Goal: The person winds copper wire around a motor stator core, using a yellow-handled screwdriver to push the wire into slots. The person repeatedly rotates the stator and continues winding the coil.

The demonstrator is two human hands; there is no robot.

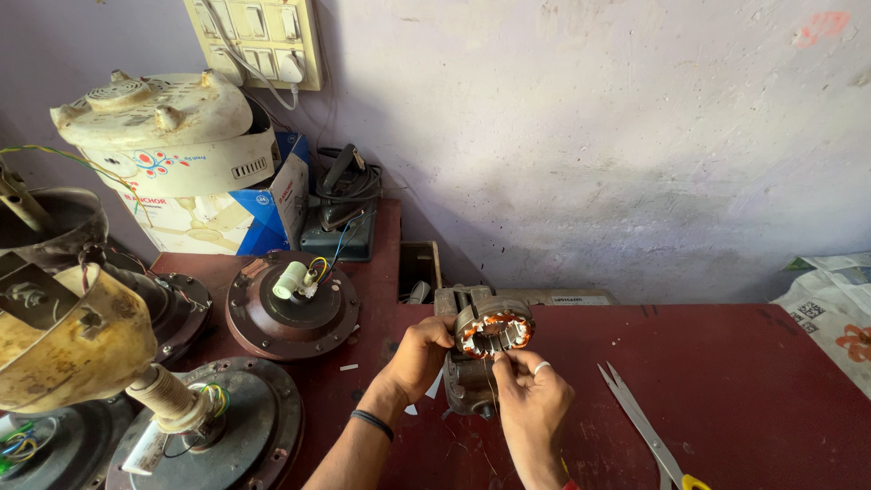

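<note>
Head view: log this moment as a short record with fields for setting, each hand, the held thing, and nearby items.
setting: dark red workbench against a pale wall
left hand: grips the left side of a round stator with copper windings
right hand: fingertips pinch at the stator's front edge; ring on one finger
stator: sits on a grey metal vise
nearby right: long steel scissors with yellow handle lying flat
nearby left: brown round ceiling fan motor with white capacitor on top
back left: cream fan housing on a cardboard box
</note>
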